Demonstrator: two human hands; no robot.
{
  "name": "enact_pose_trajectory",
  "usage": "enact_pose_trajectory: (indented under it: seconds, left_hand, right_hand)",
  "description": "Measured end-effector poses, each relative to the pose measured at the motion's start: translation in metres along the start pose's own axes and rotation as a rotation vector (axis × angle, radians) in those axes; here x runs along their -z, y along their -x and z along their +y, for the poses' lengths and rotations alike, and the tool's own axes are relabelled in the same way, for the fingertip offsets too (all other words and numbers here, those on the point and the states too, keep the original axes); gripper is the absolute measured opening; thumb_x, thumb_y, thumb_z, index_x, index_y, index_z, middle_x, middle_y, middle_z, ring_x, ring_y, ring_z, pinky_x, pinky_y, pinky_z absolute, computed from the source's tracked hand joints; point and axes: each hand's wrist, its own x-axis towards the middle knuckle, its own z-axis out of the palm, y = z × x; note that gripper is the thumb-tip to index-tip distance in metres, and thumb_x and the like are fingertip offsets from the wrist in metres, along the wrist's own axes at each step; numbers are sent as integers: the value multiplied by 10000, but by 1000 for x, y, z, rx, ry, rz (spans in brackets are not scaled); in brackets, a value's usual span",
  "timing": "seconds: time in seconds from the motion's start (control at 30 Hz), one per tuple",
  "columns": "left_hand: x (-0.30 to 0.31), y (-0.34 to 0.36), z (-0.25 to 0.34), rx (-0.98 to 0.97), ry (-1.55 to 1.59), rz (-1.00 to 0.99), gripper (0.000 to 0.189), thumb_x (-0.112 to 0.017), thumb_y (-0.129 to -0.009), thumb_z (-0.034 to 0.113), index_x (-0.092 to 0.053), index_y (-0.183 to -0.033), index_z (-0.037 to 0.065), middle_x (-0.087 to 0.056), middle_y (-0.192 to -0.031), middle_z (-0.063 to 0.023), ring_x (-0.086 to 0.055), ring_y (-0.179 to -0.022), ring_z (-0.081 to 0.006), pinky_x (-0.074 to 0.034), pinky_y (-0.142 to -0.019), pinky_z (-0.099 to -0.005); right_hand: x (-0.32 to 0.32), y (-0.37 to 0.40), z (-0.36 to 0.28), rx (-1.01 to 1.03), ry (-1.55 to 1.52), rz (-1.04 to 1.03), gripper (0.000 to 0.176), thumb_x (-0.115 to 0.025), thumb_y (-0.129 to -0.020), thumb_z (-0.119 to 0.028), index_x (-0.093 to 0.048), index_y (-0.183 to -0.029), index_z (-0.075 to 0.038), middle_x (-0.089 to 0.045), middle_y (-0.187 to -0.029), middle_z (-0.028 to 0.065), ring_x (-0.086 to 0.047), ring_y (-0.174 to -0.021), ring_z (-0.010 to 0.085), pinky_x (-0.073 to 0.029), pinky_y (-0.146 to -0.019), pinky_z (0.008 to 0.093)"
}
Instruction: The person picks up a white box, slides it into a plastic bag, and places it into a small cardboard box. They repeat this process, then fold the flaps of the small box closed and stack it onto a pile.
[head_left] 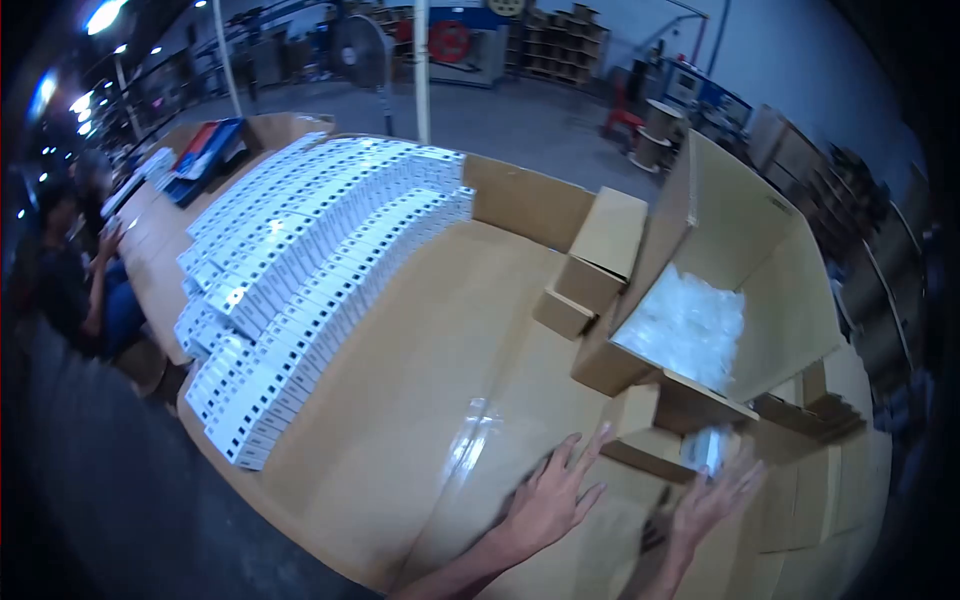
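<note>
My left hand (552, 498) hovers low over the cardboard-covered table (400, 420), fingers spread and holding nothing. Its fingertips reach close to the left corner of a small open cardboard carton (632, 425). My right hand (712, 503), slightly blurred, is at the front of that carton with its fingers stretched out. A small white box (705, 450), also blurred, lies at the carton's opening, right at the right fingertips. Behind it stands a large open cardboard box (790, 290) with clear plastic bags (685, 325) inside.
Long stacked rows of small white boxes (290, 260) cover the table's left side. Closed brown cartons (608, 230) stand at the back, and more cartons (830, 390) at the right. A blue tray (205, 160) is at the far left. A seated person (75, 270) works beyond the left edge.
</note>
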Motion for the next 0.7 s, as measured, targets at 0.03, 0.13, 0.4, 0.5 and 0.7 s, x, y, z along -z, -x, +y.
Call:
enact_pose_trajectory:
  seconds: [0.03,0.13,0.4,0.5,0.7]
  left_hand:
    - [15,-2,-13,-51,-38,116,835,-715,-943,261,-250,-1624,123,-509,-1380,-278,-592,-1151,-440,-518,-989,-512]
    - [80,-23,-46,-19,-165,283,815,-728,-934,267,-298,-1592,50,-528,-1354,-280,-597,-1140,-436,-510,-989,-497]
    - [211,-166,-166,-109,-647,465,715,-743,-887,265,-448,-1450,-61,-533,-1364,-278,-473,-1318,-431,-365,-1145,-498]
    - [244,-234,-213,107,-743,317,796,-708,-926,352,-351,-1531,-23,-430,-1514,-264,-396,-1428,-418,-324,-1189,-527]
    - [254,-292,-282,200,-925,97,909,-584,-968,565,-210,-1618,52,-269,-1672,-138,-215,-1553,-375,-224,-1234,-587]
  right_hand:
    - [2,-8,-15,8,-95,60,557,-521,-1022,-221,-429,-1537,-29,-326,-1608,284,-260,-1512,462,-207,-1232,543]
    - [19,-37,-91,130,-430,53,512,-528,-981,-135,-480,-1471,2,-383,-1579,272,-312,-1492,441,-234,-1225,520]
    - [-56,-99,-288,662,-917,-481,542,-680,-862,-74,-512,-1369,19,-498,-1424,264,-488,-1326,450,-390,-1139,481]
    - [-126,-123,-347,739,-895,-572,539,-673,-876,-95,-502,-1375,12,-512,-1401,259,-499,-1319,437,-414,-1123,475]
    - [-251,-184,-443,727,-948,-627,570,-676,-858,-131,-502,-1381,12,-562,-1300,298,-570,-1202,458,-456,-1064,496]
